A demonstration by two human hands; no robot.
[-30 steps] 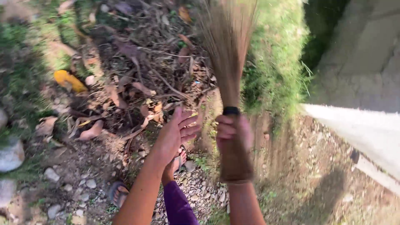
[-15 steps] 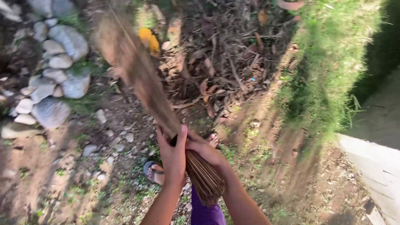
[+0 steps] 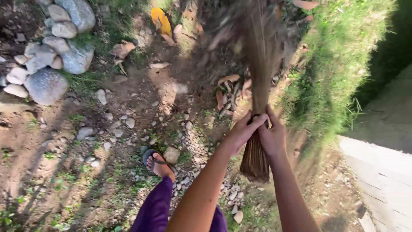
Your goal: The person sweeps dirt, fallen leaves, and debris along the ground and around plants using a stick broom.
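Stones: a heap of rounded grey stones (image 3: 47,51) lies at the upper left on bare dirt.
Foot: a sandalled foot (image 3: 158,163) stands on scattered pebbles, with a purple trouser leg (image 3: 156,206) below it.
Left hand: the left hand (image 3: 243,131) is wrapped around the bound neck of the stick broom (image 3: 257,99), fingers curled shut on it.
Right hand: the right hand (image 3: 273,136) clasps the same neck from the other side, touching the left.
Broom: it is held near upright in front of the grass bank (image 3: 339,64); the butt end hangs below the hands.
Hard to make out: the bristles are blurred, and the dry leaves (image 3: 229,92) behind them are partly hidden.
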